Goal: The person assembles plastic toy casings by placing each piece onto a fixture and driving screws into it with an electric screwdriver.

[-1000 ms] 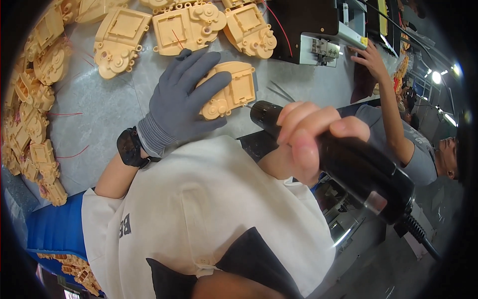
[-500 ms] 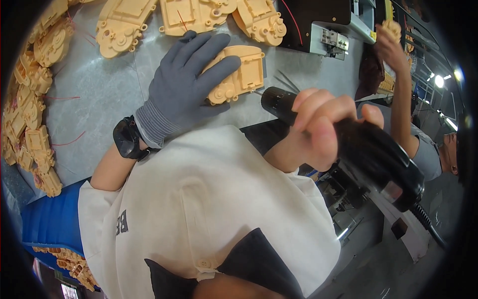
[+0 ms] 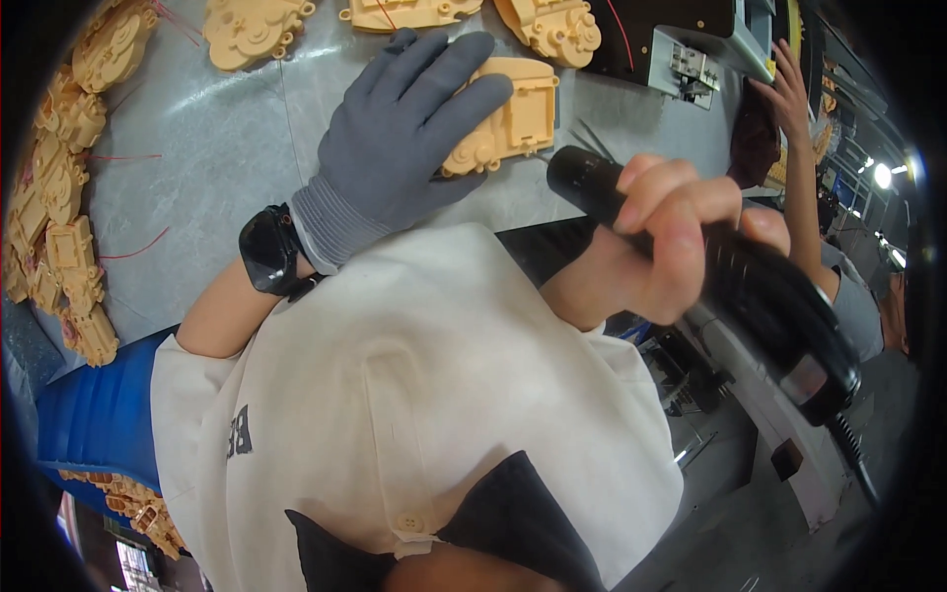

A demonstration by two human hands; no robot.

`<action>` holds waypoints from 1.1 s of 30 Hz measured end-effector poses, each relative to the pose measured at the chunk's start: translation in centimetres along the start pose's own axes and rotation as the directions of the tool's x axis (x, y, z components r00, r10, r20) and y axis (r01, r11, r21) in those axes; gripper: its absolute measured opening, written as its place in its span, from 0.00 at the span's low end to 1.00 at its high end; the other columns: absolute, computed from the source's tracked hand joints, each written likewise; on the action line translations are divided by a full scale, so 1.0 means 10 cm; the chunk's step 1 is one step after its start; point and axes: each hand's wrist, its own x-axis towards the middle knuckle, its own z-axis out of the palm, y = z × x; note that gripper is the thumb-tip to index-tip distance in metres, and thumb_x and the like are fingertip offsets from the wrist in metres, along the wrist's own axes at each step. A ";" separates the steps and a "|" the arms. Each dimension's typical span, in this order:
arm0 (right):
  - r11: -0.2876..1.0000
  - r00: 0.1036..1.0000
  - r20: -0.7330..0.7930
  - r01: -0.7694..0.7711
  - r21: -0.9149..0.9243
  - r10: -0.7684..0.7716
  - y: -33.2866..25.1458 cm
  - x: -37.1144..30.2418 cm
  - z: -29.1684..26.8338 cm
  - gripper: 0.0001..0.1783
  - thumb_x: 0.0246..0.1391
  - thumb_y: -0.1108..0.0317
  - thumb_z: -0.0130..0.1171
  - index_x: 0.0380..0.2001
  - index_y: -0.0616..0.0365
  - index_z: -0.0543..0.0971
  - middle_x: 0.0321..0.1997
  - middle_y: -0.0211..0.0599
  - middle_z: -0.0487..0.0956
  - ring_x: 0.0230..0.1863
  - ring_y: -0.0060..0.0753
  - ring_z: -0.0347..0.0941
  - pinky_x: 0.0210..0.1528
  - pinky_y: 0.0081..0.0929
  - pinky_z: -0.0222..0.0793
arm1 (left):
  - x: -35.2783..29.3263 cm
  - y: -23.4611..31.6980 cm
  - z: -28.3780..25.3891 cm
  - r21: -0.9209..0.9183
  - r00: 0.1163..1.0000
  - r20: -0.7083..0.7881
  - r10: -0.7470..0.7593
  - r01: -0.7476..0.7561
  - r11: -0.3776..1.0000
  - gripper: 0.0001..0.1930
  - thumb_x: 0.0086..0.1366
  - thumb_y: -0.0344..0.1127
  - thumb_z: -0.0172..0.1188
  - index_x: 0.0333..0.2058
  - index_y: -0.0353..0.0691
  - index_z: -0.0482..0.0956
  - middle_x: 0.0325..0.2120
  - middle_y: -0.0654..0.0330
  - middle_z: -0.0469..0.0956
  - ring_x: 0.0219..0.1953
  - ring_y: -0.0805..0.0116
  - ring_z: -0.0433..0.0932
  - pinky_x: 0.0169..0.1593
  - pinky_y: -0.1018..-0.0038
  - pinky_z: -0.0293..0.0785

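Observation:
My left hand (image 3: 400,133), in a grey knit glove, grips a cream-yellow plastic housing (image 3: 518,116) on the grey worktop. Its fingers lie over the housing's left side and hide part of it. The housing has a square recess and round bosses. My bare right hand (image 3: 681,232) is wrapped around a black electric screwdriver (image 3: 784,306), with its cable trailing at the lower right. The thin bit points left at the housing's lower right edge; whether it touches a screw is too small to tell.
More yellow housings (image 3: 74,207) lie in a row at the left, and others (image 3: 256,30) along the far side, some with red wires. A black-and-metal fixture (image 3: 691,74) stands at the far right. A blue bin (image 3: 104,409) holds yellow parts. A co-worker's raised hand (image 3: 784,99) is at the right.
Both my hands, the housing and the screwdriver sit farther right and higher in the picture, as the view shifts. The co-worker's hand, earlier at a yellow part, now shows spread fingers.

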 end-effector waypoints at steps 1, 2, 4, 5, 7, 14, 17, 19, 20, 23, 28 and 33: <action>1.000 0.999 -0.033 0.017 -0.002 -0.017 -0.01 0.00 0.01 0.25 0.42 0.78 0.46 0.48 0.52 0.60 0.18 0.35 0.64 0.15 0.30 0.61 0.27 0.36 0.63 | 0.00 0.03 0.00 -0.014 0.999 -0.033 -0.007 0.006 1.000 0.36 0.40 0.40 0.69 0.51 0.46 0.67 0.54 0.53 0.64 0.54 0.52 0.64 0.57 0.57 0.62; 1.000 1.000 -0.011 0.015 0.005 -0.015 0.00 0.00 -0.01 0.26 0.42 0.78 0.47 0.49 0.53 0.59 0.18 0.36 0.65 0.15 0.31 0.61 0.28 0.36 0.65 | 0.01 0.03 -0.01 -0.012 0.999 -0.040 0.012 -0.012 1.000 0.36 0.40 0.40 0.69 0.51 0.46 0.67 0.54 0.53 0.64 0.54 0.52 0.64 0.57 0.57 0.62; 0.997 0.998 -0.059 0.017 0.081 -0.012 0.05 -0.03 0.01 0.27 0.42 0.81 0.51 0.48 0.54 0.58 0.18 0.36 0.67 0.15 0.30 0.63 0.24 0.33 0.65 | -0.03 0.06 -0.03 -0.015 0.999 -0.024 -0.029 0.029 0.999 0.37 0.40 0.39 0.69 0.52 0.46 0.66 0.54 0.52 0.62 0.55 0.51 0.62 0.58 0.56 0.60; 0.988 0.995 -0.099 0.004 0.157 0.012 0.10 -0.02 0.01 0.29 0.42 0.85 0.55 0.47 0.55 0.58 0.18 0.36 0.69 0.16 0.30 0.65 0.20 0.30 0.65 | -0.03 0.04 -0.02 -0.016 0.999 -0.036 -0.002 0.002 1.000 0.37 0.40 0.39 0.69 0.52 0.46 0.66 0.54 0.52 0.62 0.55 0.51 0.62 0.58 0.56 0.60; 0.990 0.996 -0.077 0.061 0.125 -0.051 0.17 -0.01 0.02 0.28 0.38 0.86 0.57 0.44 0.62 0.60 0.19 0.37 0.71 0.16 0.26 0.66 0.21 0.25 0.65 | -0.05 0.05 0.01 0.003 1.000 -0.029 -0.011 0.011 1.000 0.38 0.40 0.39 0.69 0.53 0.46 0.65 0.55 0.51 0.61 0.56 0.50 0.62 0.59 0.55 0.59; 0.967 0.998 -0.049 -0.026 0.253 0.040 0.15 0.06 -0.06 0.30 0.41 0.85 0.51 0.50 0.63 0.55 0.18 0.36 0.68 0.13 0.26 0.64 0.18 0.24 0.65 | -0.10 -0.01 -0.01 0.049 0.999 -0.049 0.022 -0.020 0.999 0.38 0.40 0.40 0.69 0.54 0.48 0.65 0.55 0.52 0.62 0.55 0.53 0.64 0.59 0.56 0.60; 0.982 0.999 -0.003 0.039 0.183 -0.039 0.12 0.07 -0.09 0.29 0.41 0.85 0.50 0.48 0.63 0.56 0.18 0.36 0.68 0.13 0.26 0.64 0.18 0.24 0.65 | -0.07 -0.02 -0.01 0.054 0.997 -0.052 0.050 -0.048 0.997 0.38 0.41 0.42 0.69 0.54 0.49 0.65 0.55 0.53 0.62 0.54 0.55 0.65 0.57 0.57 0.62; 0.986 0.999 -0.031 0.030 0.162 -0.025 0.07 0.09 -0.05 0.28 0.40 0.86 0.52 0.47 0.61 0.57 0.17 0.36 0.68 0.13 0.26 0.64 0.17 0.23 0.65 | -0.06 0.00 0.00 0.049 0.997 -0.054 0.058 -0.056 0.997 0.39 0.41 0.42 0.69 0.54 0.50 0.65 0.55 0.54 0.63 0.54 0.55 0.65 0.56 0.59 0.64; 0.987 1.000 -0.017 0.013 0.161 -0.010 0.11 0.10 -0.02 0.29 0.39 0.86 0.53 0.47 0.61 0.57 0.17 0.36 0.69 0.12 0.26 0.64 0.17 0.23 0.64 | -0.08 -0.03 0.01 0.055 0.998 -0.051 0.043 -0.040 0.998 0.39 0.41 0.42 0.69 0.54 0.50 0.65 0.55 0.54 0.63 0.54 0.55 0.65 0.56 0.59 0.64; 0.983 1.000 -0.019 0.017 0.182 -0.013 0.18 0.09 0.01 0.31 0.38 0.87 0.55 0.47 0.60 0.57 0.16 0.36 0.69 0.12 0.26 0.63 0.16 0.22 0.64 | -0.10 -0.06 0.03 0.060 0.997 -0.071 0.030 -0.026 0.998 0.39 0.41 0.42 0.69 0.55 0.50 0.65 0.55 0.55 0.63 0.53 0.57 0.66 0.54 0.61 0.65; 0.988 0.997 -0.040 0.073 0.138 -0.068 0.12 0.03 -0.03 0.31 0.38 0.85 0.55 0.47 0.59 0.57 0.16 0.36 0.69 0.13 0.28 0.64 0.19 0.25 0.66 | -0.03 -0.01 0.01 -0.025 0.997 -0.073 0.014 -0.016 1.000 0.39 0.41 0.40 0.69 0.55 0.50 0.64 0.54 0.54 0.63 0.53 0.56 0.66 0.54 0.61 0.66; 0.895 0.970 -0.205 0.203 0.398 -0.129 -0.09 0.24 -0.59 0.19 0.45 0.73 0.47 0.43 0.60 0.62 0.17 0.34 0.67 0.15 0.31 0.65 0.25 0.34 0.66 | -0.01 -0.05 -0.01 0.004 0.999 -0.048 0.013 -0.012 1.000 0.39 0.40 0.39 0.69 0.55 0.50 0.65 0.55 0.53 0.62 0.54 0.55 0.66 0.54 0.61 0.66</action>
